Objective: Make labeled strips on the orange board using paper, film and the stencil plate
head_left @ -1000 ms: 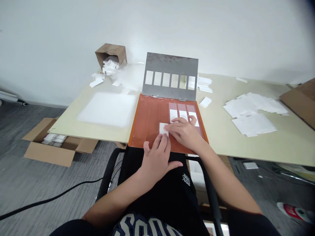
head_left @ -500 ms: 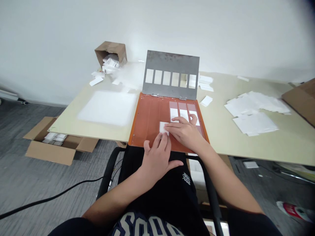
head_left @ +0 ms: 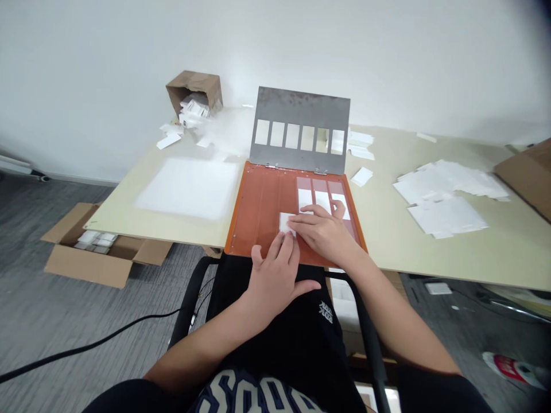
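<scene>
Both hands are working at centre frame on an orange slotted tray (head_left: 262,212) lying at the near edge of the pale table (head_left: 387,229). The right hand (head_left: 325,232) is lying flat, fingers stretched out and pressing down on a small white card (head_left: 286,222), apparently to keep it from sliding; nothing is being pinched. The left hand (head_left: 275,275) is resting just below it, fingers loosely spread, fingertips touching the card's near edge, probably nudging it square into a channel. The card is lying flat, mostly covered, so its long axis is hard to tell; its visible edges are running parallel to the tray's channels, pointing toward the top of the frame. Three more white cards (head_left: 321,199) are sitting side by side in the tray's right channels, just above the right hand. A grey metal plate with six windows (head_left: 300,131) is standing hinged up behind the tray. Loose white sheets (head_left: 447,195) are piling at right; a tipped cardboard box (head_left: 196,94) is spilling packets at upper left.
</scene>
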